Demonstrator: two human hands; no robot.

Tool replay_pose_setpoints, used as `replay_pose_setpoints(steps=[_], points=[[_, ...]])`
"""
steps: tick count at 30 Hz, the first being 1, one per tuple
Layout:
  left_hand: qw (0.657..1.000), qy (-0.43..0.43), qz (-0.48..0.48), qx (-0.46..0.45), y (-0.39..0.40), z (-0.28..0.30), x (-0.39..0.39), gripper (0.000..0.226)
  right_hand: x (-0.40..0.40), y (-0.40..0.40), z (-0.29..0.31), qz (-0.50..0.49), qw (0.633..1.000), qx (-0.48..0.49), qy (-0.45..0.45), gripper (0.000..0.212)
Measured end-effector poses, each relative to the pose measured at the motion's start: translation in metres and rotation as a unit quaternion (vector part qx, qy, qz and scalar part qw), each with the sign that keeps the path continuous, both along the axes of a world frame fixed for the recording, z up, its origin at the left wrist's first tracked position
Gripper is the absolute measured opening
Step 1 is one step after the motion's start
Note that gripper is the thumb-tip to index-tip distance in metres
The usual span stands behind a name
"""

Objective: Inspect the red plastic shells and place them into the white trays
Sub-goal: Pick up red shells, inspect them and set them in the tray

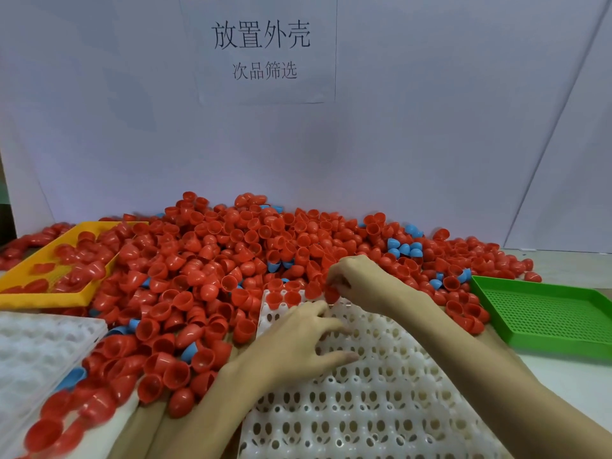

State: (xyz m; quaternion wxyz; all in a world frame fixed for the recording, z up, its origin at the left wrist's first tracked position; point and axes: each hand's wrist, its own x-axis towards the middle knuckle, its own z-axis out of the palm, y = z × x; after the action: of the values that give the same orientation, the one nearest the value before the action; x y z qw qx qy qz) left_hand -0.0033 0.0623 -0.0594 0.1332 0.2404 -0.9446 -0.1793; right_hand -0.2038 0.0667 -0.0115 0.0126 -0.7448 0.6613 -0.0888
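Note:
A big heap of red plastic shells (231,253) covers the table's middle and back. In front of it lies a white tray (381,402) with rows of round pockets. Two red shells (284,299) sit in its far-left pockets. My right hand (357,283) hovers over the tray's far edge, fingers pinched on a red shell (331,294) that hangs just above a pocket. My left hand (304,342) rests on the tray with fingers spread and nothing in it.
A yellow tray (39,298) with several red shells sits at the left. A green perforated tray (546,316) lies at the right. Another white tray (39,346) is at the near left. Blue shells (405,248) are mixed into the heap. A paper sign (261,48) hangs on the back wall.

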Motion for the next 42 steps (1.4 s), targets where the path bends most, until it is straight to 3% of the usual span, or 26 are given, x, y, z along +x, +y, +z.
replay_pose_setpoints(steps=[6,11,14,16,18,20,31,36,42], points=[[0.998,-0.017,-0.008,0.068,-0.004,0.007,0.005,0.055,0.010,-0.003,-0.004,0.013,0.999,0.027,0.028,0.021],[0.997,-0.006,-0.021,0.073,-0.004,0.008,0.009,0.048,0.009,0.000,-0.008,-0.008,1.000,0.017,-0.007,0.023],[0.992,0.115,0.009,0.060,-0.006,0.012,0.007,0.024,0.004,0.003,-0.003,-0.015,0.999,0.020,-0.043,0.023],[0.978,0.195,0.063,-0.023,-0.007,0.012,0.007,0.019,-0.003,0.004,0.002,-0.024,0.997,0.000,-0.067,0.019],[0.971,0.170,0.109,-0.130,-0.010,0.010,0.008,0.031,-0.010,0.002,0.004,-0.047,0.996,-0.032,-0.075,0.020],[0.970,0.110,0.120,-0.179,-0.014,0.004,0.010,0.043,-0.017,-0.001,0.004,-0.074,0.993,-0.058,-0.071,0.026],[0.969,0.042,0.135,-0.200,-0.019,-0.008,0.008,0.045,-0.016,-0.004,-0.030,-0.058,0.994,-0.090,0.004,0.062],[0.962,0.063,0.135,-0.227,-0.018,-0.005,0.010,0.040,-0.015,-0.007,-0.034,-0.087,0.990,-0.110,-0.023,0.050],[0.943,0.090,0.139,-0.289,-0.016,0.003,0.012,0.027,-0.017,-0.007,-0.031,-0.050,0.993,-0.093,-0.058,0.040]])
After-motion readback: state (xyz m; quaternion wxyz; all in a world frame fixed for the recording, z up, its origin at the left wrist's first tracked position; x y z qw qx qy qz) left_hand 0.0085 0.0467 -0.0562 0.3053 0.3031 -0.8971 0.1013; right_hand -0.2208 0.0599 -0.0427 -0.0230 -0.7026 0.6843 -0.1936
